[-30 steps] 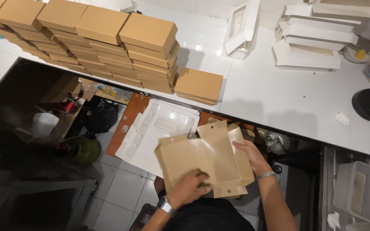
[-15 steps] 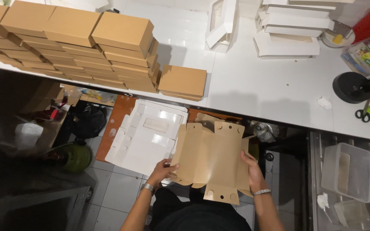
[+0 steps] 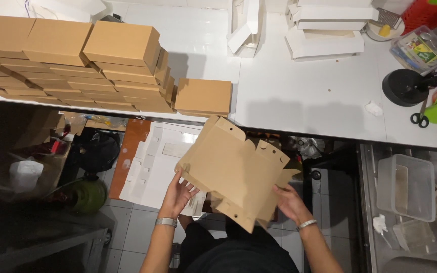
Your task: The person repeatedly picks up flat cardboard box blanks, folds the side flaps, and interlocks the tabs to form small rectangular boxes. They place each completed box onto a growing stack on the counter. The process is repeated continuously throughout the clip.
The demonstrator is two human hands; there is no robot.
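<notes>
Two bare hands hold one flat brown cardboard box blank [image 3: 236, 172] below the near edge of the white table [image 3: 304, 96]. The left hand [image 3: 178, 194] sits at the blank's lower left corner, its grip pinching the edge with the fingers spread under the card. The right hand [image 3: 289, 202] has its fingers tucked behind the lower right edge; its grip is pressed onto the card from that side.

Compared with half a second ago, the blank has swung from nearly square-on to a tilted, diamond-like pose, its notched top flaps now pointing up and to the right of the left hand. A second ago the hands were gathered on a thicker bundle of card; now a single sheet is spread wide between them, so the work appears to have moved from picking a blank to opening it out for folding.

Beyond the blank, on the table, a single folded brown box [image 3: 203, 96] lies beside a tall stack of finished brown boxes [image 3: 77, 60]. Beneath the blank, on the floor side, lie white flat blanks [image 3: 153, 162]. Far right of the blank stand white window boxes [image 3: 324, 30], a black round base [image 3: 405, 87], scissors [image 3: 420, 119] and a clear plastic tub [image 3: 405, 187].
</notes>
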